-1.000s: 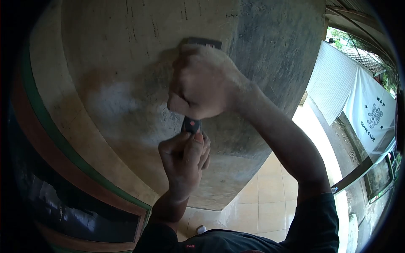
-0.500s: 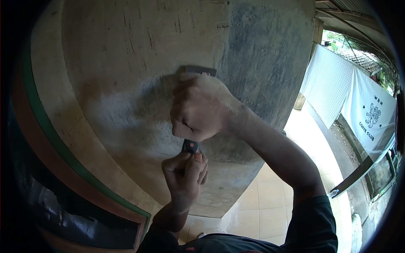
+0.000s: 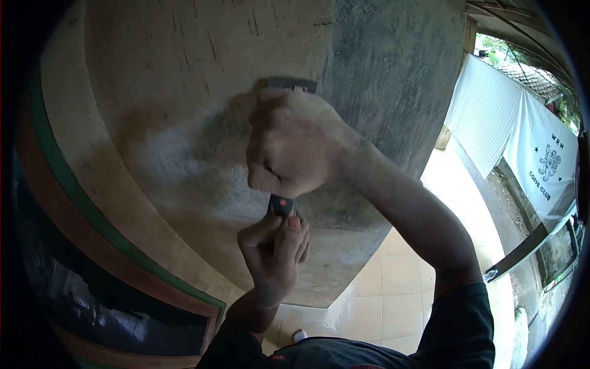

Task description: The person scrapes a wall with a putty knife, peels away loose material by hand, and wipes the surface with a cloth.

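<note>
Against the wall (image 3: 203, 67) in front of me, a scraper (image 3: 282, 205) stands upright, its wide dark blade at the top. My right hand (image 3: 298, 144) is closed in a fist around the upper handle, just below the blade. Lower down, my left hand (image 3: 270, 252) pinches the black butt end of the handle, which bears a red dot. Most of the handle is hidden behind my right fist. The blade appears to touch the wall beside a dark grey patch (image 3: 393, 74); scuffed pale patches lie to its left.
At left is a framed dark window (image 3: 135, 307) with a green and brown border. Pale floor tiles (image 3: 399, 273) lie below the wall's lower corner. Off to the right hangs a white banner (image 3: 541, 160) with printed lettering, beside a white sheet (image 3: 482, 114).
The view has tilted down slightly, so wall, hands and scraper sit higher in the picture. The blade remains near the same wall patch, and both hands keep their grip.
</note>
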`<state>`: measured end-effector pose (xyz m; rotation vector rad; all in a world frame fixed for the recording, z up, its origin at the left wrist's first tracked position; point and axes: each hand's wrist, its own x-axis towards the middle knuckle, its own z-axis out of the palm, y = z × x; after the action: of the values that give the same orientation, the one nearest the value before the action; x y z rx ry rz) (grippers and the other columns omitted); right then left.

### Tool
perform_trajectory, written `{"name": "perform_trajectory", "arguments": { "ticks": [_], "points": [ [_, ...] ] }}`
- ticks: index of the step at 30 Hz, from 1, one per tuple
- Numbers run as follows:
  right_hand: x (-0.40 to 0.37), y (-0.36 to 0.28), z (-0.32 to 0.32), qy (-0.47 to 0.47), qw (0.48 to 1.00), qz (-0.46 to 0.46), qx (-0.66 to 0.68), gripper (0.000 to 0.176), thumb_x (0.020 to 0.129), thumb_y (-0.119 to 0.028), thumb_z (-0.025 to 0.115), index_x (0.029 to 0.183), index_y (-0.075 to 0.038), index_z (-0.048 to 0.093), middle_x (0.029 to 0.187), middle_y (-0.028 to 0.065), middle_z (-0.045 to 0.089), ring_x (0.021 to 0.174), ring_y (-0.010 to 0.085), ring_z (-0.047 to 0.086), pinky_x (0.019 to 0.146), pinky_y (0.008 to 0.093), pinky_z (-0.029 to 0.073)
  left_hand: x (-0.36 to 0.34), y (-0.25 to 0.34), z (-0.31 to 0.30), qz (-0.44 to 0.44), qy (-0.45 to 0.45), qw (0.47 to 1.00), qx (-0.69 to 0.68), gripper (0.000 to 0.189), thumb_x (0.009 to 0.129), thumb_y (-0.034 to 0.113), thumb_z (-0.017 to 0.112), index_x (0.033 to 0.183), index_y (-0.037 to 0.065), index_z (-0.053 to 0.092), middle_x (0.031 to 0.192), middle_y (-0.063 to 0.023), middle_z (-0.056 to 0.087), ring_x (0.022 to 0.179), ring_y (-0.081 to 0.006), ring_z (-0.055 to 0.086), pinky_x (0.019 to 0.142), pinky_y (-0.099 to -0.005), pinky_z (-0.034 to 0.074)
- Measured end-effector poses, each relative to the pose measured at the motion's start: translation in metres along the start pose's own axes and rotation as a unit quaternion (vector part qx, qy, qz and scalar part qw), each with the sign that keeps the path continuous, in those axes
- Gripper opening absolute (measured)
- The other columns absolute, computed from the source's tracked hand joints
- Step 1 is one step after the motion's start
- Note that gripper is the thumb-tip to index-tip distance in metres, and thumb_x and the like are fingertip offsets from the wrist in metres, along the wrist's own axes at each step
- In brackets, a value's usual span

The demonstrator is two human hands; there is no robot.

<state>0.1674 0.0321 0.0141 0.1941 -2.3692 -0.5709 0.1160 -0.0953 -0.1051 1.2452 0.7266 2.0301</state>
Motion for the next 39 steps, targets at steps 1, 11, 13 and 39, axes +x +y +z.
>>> {"name": "perform_trajectory", "arguments": {
  "ticks": [1, 11, 13, 39],
  "points": [
    [-0.005, -0.004, 0.003, 0.009, 0.999, -0.027, 0.033, 0.027, 0.068, -0.027, 0.054, 0.044, -0.014, 0.05, 0.047, 0.0015, 0.051, 0.052, 0.0188, 0.049, 0.066, 0.0309, 0.042, -0.008, -0.005, 0.0, 0.002, 0.01, 1.0, 0.009, 0.022, 0.092, 0.024, 0.057, 0.08, 0.007, 0.051, 0.064, -0.0024, 0.046, 0.041, -0.0056, 0.031, 0.035, -0.0202, 0.026],
    [-0.002, -0.007, 0.0, -0.018, 1.0, -0.015, 0.005, 0.026, 0.065, -0.027, 0.056, 0.045, -0.013, 0.049, 0.046, 0.0009, 0.049, 0.055, 0.0172, 0.051, 0.066, 0.0298, 0.043, -0.008, -0.015, -0.008, 0.009, -0.01, 1.0, 0.026, 0.017, 0.093, 0.022, 0.056, 0.085, 0.007, 0.052, 0.066, -0.0049, 0.048, 0.043, -0.0047, 0.035, 0.035, -0.0206, 0.027],
    [-0.004, -0.007, 0.002, -0.042, 0.999, -0.021, 0.015, 0.025, 0.064, -0.026, 0.056, 0.045, -0.013, 0.049, 0.047, 0.0003, 0.05, 0.055, 0.0162, 0.051, 0.066, 0.0297, 0.043, -0.006, -0.017, -0.007, 0.037, -0.002, 0.999, 0.005, 0.018, 0.093, 0.022, 0.057, 0.084, 0.007, 0.051, 0.065, -0.0042, 0.047, 0.042, -0.0047, 0.034, 0.035, -0.0208, 0.026],
    [0.0, -0.008, 0.005, -0.048, 0.998, -0.034, -0.038, 0.022, 0.061, -0.025, 0.056, 0.044, -0.013, 0.047, 0.048, 0.0003, 0.049, 0.054, 0.0168, 0.051, 0.066, 0.0301, 0.043, 0.006, -0.03, -0.02, 0.062, -0.007, 0.998, -0.023, 0.041, 0.093, 0.007, 0.054, 0.059, 0.006, 0.03, 0.053, 0.0, 0.039, 0.043, -0.0051, 0.034, 0.036, -0.0226, 0.023]
  ]
}}
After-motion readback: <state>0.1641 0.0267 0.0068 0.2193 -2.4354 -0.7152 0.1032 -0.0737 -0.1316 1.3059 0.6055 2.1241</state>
